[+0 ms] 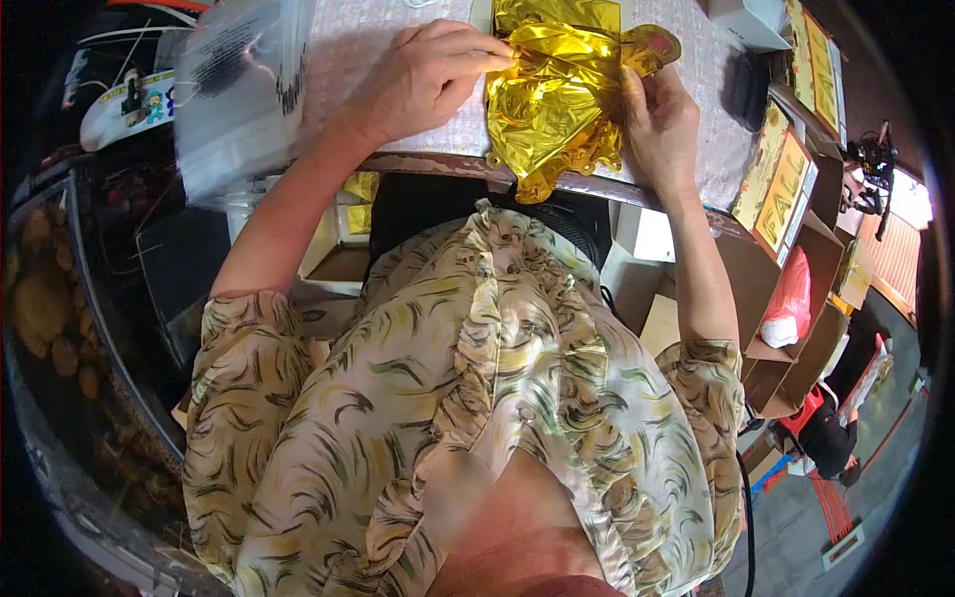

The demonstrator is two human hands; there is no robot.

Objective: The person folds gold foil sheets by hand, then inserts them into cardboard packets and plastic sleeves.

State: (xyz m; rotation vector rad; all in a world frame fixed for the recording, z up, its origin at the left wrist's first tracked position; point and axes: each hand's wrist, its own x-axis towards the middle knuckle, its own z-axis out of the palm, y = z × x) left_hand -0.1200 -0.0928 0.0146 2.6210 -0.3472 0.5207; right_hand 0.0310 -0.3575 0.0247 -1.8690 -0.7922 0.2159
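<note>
1. The foil (pixel 557 95) lies on the table (pixel 348 60), its lower end past the near edge; that probably keeps it within easy reach.
2. The left hand (pixel 428 80) is closed to a pinch, fingertips on the foil's left edge.
3. The right hand (pixel 665 124) pinches the right edge, thumb on top; its other fingers are mostly hidden.
4. These 2 opposite grips seem meant to keep thin, crinkly foil spread and steady.
5. Plastic bags (pixel 239 99) lie left, apart from the foil.

The table (pixel 438 163) (pinkish cloth (pixel 343 55) on top) bears clear plastic bags (pixel 244 99) and gold foil (pixel 557 99)
</note>
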